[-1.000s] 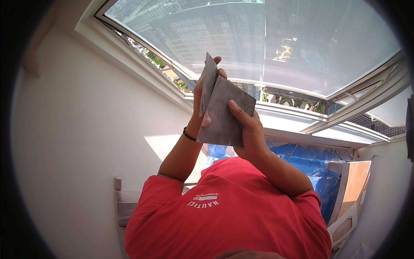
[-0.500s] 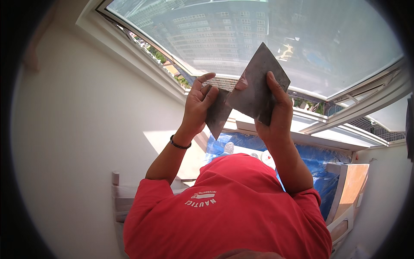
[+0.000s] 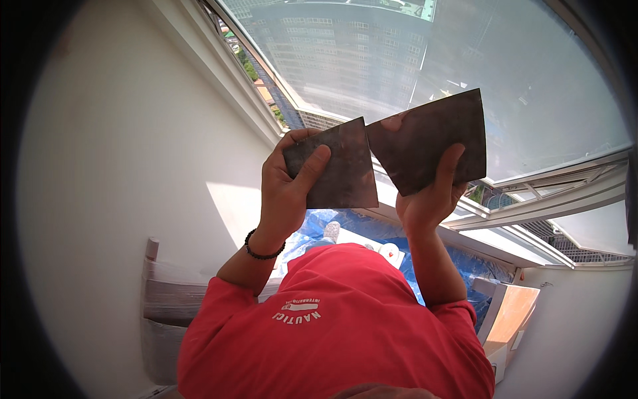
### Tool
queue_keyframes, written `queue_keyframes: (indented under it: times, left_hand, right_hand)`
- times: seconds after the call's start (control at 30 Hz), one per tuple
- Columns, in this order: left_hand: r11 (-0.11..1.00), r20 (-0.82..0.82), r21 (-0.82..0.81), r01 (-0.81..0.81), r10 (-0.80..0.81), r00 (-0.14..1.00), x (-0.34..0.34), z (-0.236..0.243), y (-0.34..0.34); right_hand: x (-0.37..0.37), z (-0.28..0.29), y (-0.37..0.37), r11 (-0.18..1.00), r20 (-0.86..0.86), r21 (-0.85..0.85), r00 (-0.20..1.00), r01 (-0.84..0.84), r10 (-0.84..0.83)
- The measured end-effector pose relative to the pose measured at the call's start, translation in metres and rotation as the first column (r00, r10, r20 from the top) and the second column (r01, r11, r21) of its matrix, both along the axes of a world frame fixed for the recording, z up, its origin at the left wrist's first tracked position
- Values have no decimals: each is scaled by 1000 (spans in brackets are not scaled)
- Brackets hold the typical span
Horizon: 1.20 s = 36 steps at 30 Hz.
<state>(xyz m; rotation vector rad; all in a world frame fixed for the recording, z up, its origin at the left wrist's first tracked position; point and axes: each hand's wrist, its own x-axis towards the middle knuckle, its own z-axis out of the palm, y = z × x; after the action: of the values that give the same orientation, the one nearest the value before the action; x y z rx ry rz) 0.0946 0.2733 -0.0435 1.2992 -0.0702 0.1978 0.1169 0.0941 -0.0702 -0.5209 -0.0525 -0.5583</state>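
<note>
Left hand [image 3: 284,188] is clamped on a dark plate [image 3: 347,166], right hand [image 3: 428,201] on a larger plate [image 3: 425,136], thumbs uppermost.

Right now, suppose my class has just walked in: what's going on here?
A person in a red shirt holds up two thin, dark plates in front of a window, one in each of their hands. The left hand grips the left plate; the right hand grips the right plate, which shows a pinkish patch along its upper edge. The plates' near corners come close; whether they touch is unclear. Blue sheeting lies below.
</note>
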Motion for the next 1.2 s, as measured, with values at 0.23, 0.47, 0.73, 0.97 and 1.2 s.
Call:
queue_keyframes:
  times: [0.23,0.47,0.73,0.97,1.2]
  left_hand:
    - [986,6,-124,-109,111,994,7,-15,5]
    - [760,364,-641,-107,424,829,54,17,104]
    - [523,498,-779,-345,851,165,148,120,286]
    - [207,474,-661,-721,860,-188,266,210,394]
    - [256,423,-796,-549,883,-201,325,270,437]
  right_hand:
    - [-13,13,-6,507,-338,-775,925,-377,173]
    - [4,-3,-5,715,-519,-605,854,-351,-20]
    - [43,-29,-28,589,-575,-688,814,-424,-85]
    - [74,-18,-29,569,-571,-742,779,-355,-258]
    - [84,2,-31,485,-566,-801,706,-350,-426]
